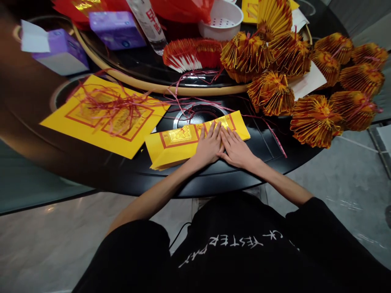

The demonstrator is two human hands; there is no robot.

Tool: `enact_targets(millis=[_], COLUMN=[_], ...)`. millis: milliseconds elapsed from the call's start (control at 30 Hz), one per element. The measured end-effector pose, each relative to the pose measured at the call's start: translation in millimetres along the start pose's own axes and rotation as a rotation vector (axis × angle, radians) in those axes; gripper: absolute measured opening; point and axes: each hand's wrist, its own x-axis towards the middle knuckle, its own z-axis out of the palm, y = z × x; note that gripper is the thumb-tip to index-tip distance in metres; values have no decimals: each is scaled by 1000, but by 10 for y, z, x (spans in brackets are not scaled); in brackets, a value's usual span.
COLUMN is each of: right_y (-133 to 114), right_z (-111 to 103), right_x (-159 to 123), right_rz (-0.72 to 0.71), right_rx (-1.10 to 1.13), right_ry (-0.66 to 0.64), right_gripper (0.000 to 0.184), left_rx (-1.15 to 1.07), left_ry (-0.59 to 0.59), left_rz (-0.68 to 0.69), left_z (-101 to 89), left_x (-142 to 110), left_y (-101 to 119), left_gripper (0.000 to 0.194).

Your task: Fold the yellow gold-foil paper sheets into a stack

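Note:
A folded stack of yellow joss paper with red borders and gold foil lies near the table's front edge. My left hand presses flat on it, fingers stretched out. Beside it my right hand also lies flat, its fingers touching those of the left. Neither hand grasps anything. To the left is a flat yellow joss paper sheet, partly covered by a tangle of thin red-pink strings. One loose pink string trails on the table right of my hands.
Several pleated paper bundles crowd the right side. On the raised turntable are a red fanned paper stack, a clear bottle, a purple tissue pack and a white perforated basket. Another tissue pack stands left.

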Motion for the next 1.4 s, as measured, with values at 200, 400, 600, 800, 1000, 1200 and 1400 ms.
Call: enact_targets(millis=[200,400,600,800,1000,1200,1400], right_y=[204,438,591,289,247,484,513], right_z=[-8,-112,-216,-272,-103,-142,-149], right_x=[98,-349,-697,-278,-9,-474,-548], right_rz=[0,46,139,76,45,74,114], right_rx=[-22,-95,-146,-151,-108,-126,-102], right_ry=[-59,-49,-6,35,-60,-51,9], right_gripper=[101,90,80,85,83,79,66], left_rx=[-13,-43,-24,-17,-31,-49,-119], left_ry=[-18,28,8,14,21,-43,-83], left_rz=[-25,-32,-29,-25,-31,19,88], left_z=[-26,-2,-10,14,14,-9,-17], left_x=[5,-11,-3,14,4,10,40], left_y=[51,47,42,23,40,-35,-200], left_gripper=[70,72,72,69,68,73,72])
